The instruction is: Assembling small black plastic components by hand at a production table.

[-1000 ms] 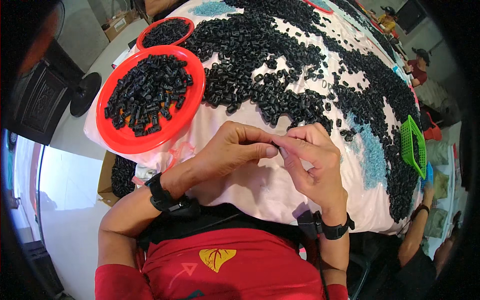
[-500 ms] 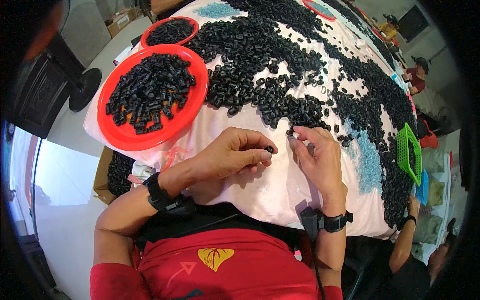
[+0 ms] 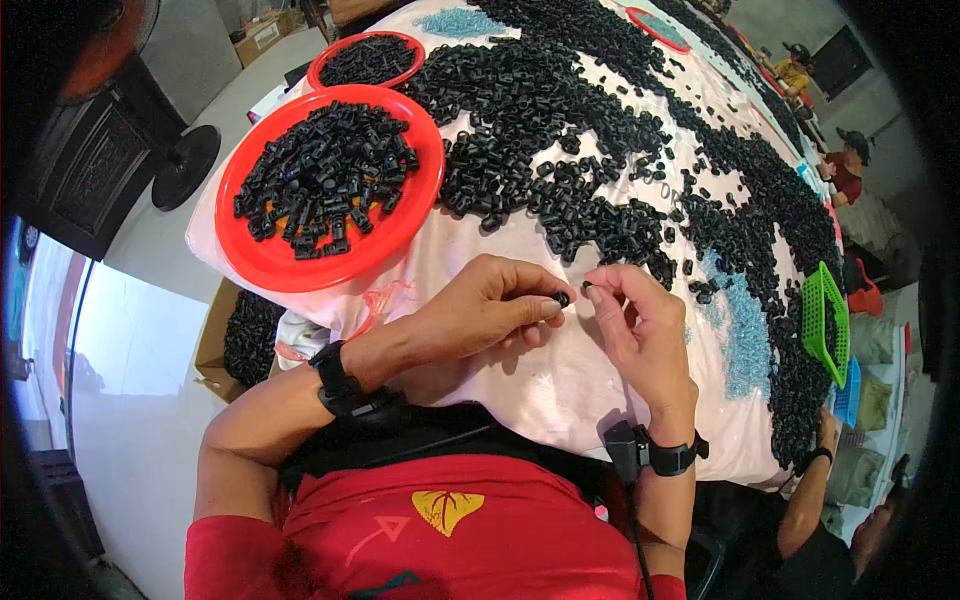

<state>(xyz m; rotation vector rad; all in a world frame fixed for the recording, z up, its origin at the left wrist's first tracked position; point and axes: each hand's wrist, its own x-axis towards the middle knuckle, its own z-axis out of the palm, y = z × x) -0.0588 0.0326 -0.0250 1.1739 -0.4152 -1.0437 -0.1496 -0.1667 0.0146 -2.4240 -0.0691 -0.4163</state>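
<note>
Thumb and index finger of my left hand pinch a small black plastic piece, rounded and hollow-looking. Close by on the right, my right hand has its fingertips closed on another small black plastic part, mostly covered by the fingers. The two pieces are a short way apart, above the pale pink cloth. Just beyond both hands spreads a heap of loose black plastic fittings. To the left, a large red plate holds a mound of similar black pieces.
A smaller red plate of thin black parts stands behind the large one. Tiny light-blue pieces lie at right, near a green basket and a blue basket. A co-worker's arm reaches in at lower right.
My right hand has come back from the edge of the heap toward my left hand, bringing a small black part. The whole view has shifted slightly.
</note>
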